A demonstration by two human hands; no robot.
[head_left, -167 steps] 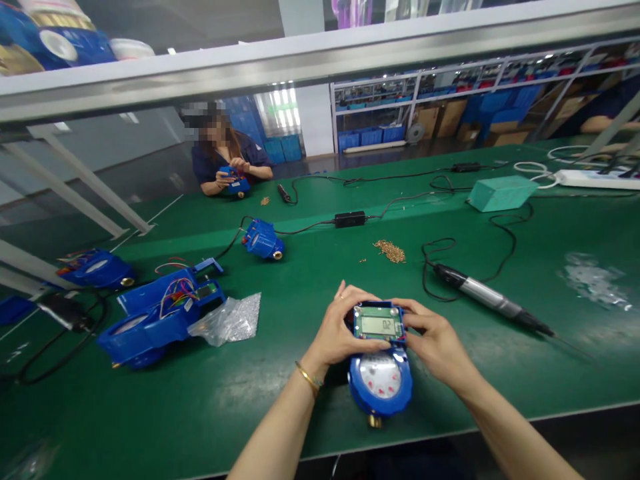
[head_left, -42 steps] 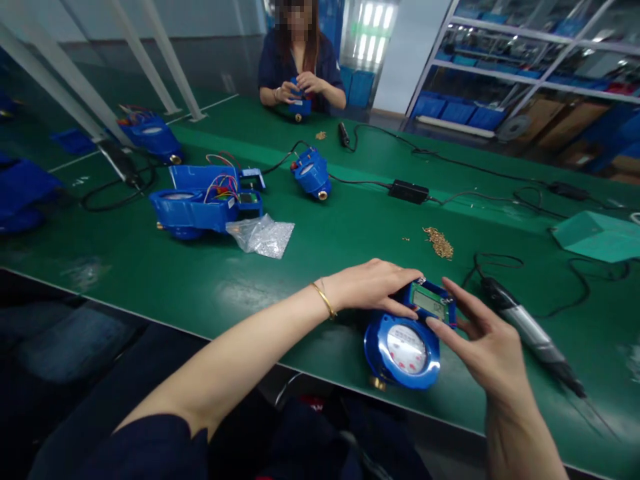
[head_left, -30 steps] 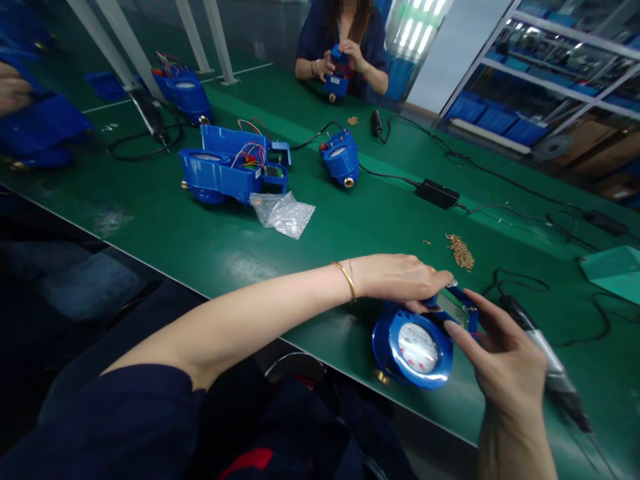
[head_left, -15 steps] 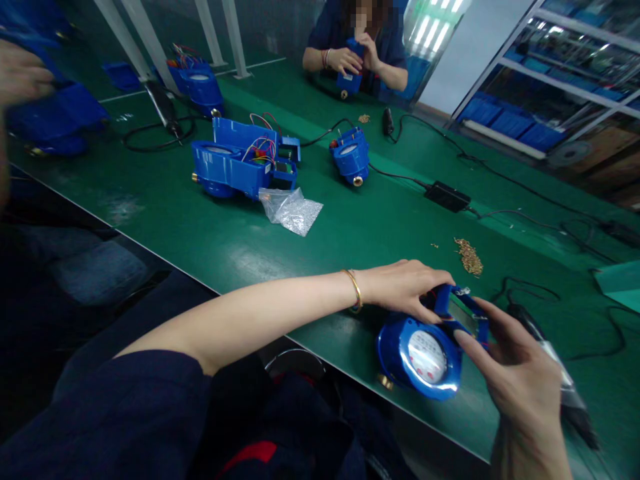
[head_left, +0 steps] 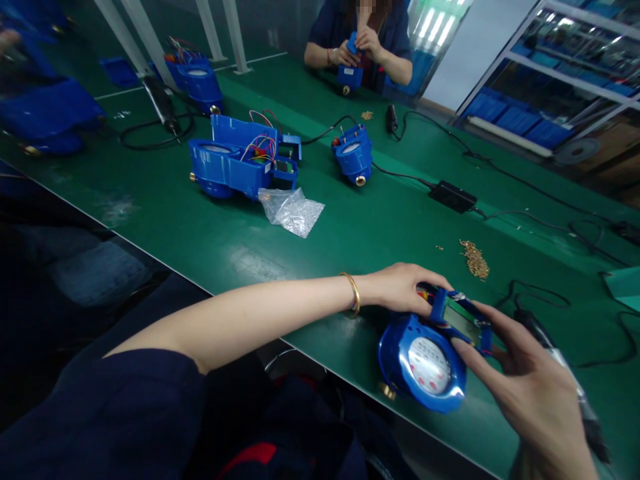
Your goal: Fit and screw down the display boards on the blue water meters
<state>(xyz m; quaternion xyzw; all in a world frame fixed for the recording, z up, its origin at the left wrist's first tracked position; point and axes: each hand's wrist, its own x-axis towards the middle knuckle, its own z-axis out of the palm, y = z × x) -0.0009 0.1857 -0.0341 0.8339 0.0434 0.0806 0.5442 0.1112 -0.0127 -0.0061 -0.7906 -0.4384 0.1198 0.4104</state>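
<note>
A blue water meter (head_left: pixel 429 365) with a round white dial and a brass fitting rests near the table's front edge. Above its dial sits a blue frame (head_left: pixel 463 319) that carries a green circuit board and a grey display. My left hand (head_left: pixel 403 287) grips the frame's left side, its fingers curled over the far edge; coloured wires show just beneath them. From the right, my right hand (head_left: pixel 533 380) pinches the frame between thumb and fingers. The undersides of the frame and some fingertips are hidden.
An electric screwdriver (head_left: pixel 560 373) lies right of my right hand. Small brass screws (head_left: pixel 475 260) are heaped behind. Blue meter housings (head_left: pixel 233 163), a plastic bag of small metal parts (head_left: pixel 295 213) and a black adapter (head_left: pixel 453 197) lie farther off. A co-worker (head_left: pixel 357 50) handles another meter opposite.
The frame has tilted a little and shows more of its display. My left fingers have shifted slightly on it, uncovering some wires. The whole view has moved slightly.
</note>
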